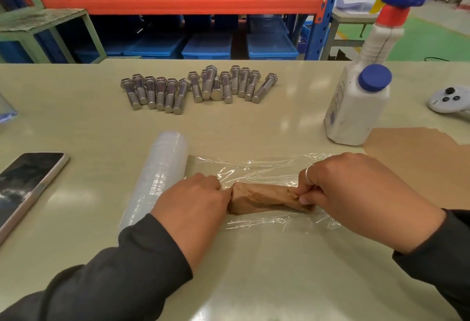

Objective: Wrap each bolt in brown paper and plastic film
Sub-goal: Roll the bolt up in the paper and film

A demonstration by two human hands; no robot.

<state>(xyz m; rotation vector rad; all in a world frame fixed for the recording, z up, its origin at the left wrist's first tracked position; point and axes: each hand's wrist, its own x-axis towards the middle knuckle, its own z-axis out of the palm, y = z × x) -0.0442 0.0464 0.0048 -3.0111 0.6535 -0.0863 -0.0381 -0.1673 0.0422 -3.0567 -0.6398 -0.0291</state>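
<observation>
Lying at the near left edge of the pale green bench, a dark-screened phone sits well apart from the work. Just right of it a roll of clear plastic film runs near-to-far, and its loose transparent sheet is drawn out rightward across the bench. The left hand, fingers curled, grips the left end of a brown-paper-wrapped bolt, which rests on that sheet with its long axis running left to right, squarely between the two hands. The right hand, a ring on one finger, pinches the bundle's crumpled right end. Both hands are equally close, one at each end, so the roll forward into the film would likely be shared, turning about that left-right axis. Farther back, a cluster of bare steel hex bolts waits unwrapped, heads pointing away. At the far right stand a white plastic bottle with a blue cap, a spray bottle with a blue trigger head behind it, a flat sheet of brown paper just beside, and a small white controller.
</observation>
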